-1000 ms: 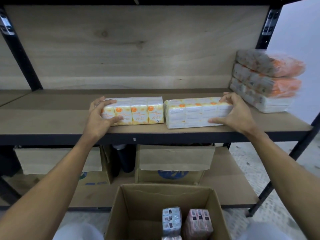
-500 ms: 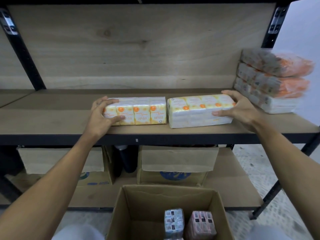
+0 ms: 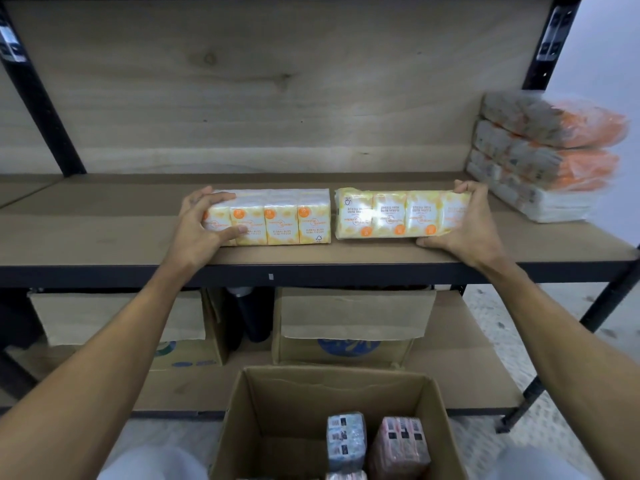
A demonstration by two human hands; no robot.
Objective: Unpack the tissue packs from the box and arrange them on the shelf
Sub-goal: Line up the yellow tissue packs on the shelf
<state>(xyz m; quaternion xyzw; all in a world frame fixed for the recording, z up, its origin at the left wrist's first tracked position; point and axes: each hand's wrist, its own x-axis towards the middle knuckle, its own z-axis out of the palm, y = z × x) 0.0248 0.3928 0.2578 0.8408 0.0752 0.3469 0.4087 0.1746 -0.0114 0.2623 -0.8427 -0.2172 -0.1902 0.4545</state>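
Tissue pack (image 3: pixel 391 216) tipped upright under right hand (image 3: pixel 464 230), apparently touching shelf (image 3: pixel 104 233).

Person, head view. Left hand (image 3: pixel 197 230) and right hand (image 3: pixel 464 230) are bare, and the fingers (image 3: pixel 216 197) are uncovered. Left forearm (image 3: pixel 114 341) and right forearm (image 3: pixel 554 323) are bare along the whole visible length. Legs: pale grey-white fabric over the left knee (image 3: pixel 152 464) at 7 o'clock and the right knee (image 3: pixel 536 462) at 5 o'clock. The cloth is smooth and blurred, so its weave cannot be made out.
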